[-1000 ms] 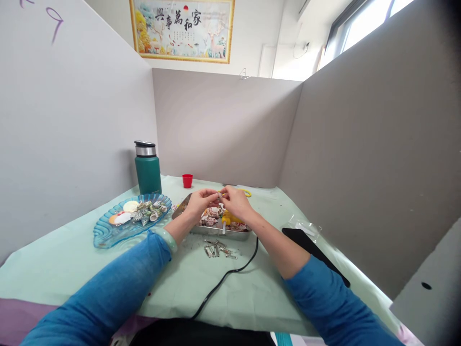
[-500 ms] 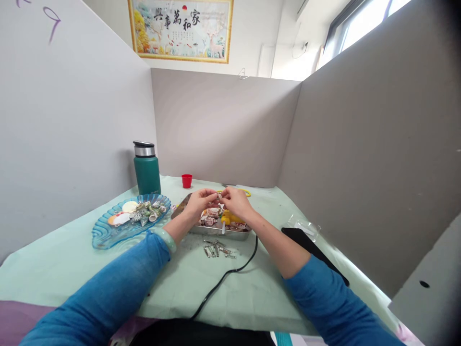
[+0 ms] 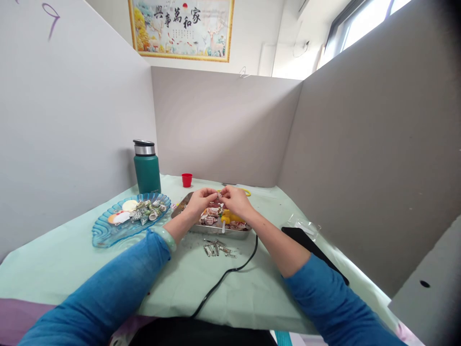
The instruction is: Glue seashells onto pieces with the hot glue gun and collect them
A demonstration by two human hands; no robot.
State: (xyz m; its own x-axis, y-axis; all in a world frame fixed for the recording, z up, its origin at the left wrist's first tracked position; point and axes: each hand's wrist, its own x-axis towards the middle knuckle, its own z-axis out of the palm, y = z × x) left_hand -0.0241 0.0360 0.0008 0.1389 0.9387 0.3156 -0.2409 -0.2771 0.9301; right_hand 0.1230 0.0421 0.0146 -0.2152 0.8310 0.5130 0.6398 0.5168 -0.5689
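Observation:
My left hand [image 3: 200, 201] and my right hand [image 3: 235, 200] meet above a metal tray [image 3: 220, 234]. Between them, both sets of fingers pinch a small pale piece [image 3: 219, 195] that looks like a shell, mostly covered by the fingertips. Brown-and-white patterned shells [image 3: 210, 217] lie in the tray. A yellow tool with a pale tip [image 3: 233, 218], apparently a glue gun, rests there too, partly hidden under my right hand. Just in front of the tray is a loose heap of small silvery metal clips or pins [image 3: 217, 248].
A blue scalloped glass plate [image 3: 104, 235] with grey-green shells [image 3: 146, 211] stands left, a green bottle [image 3: 147, 173] behind it. Further back is a red cup [image 3: 187, 180]. A black cable [image 3: 225, 275] crosses the front. At right lie a black flat object [image 3: 313, 252] and clear plastic [image 3: 304, 226]. Panels enclose the table.
Both hands stay nearly in place, with only slight finger movement around the small piece. The view has shifted very slightly; nothing on the table has visibly moved.

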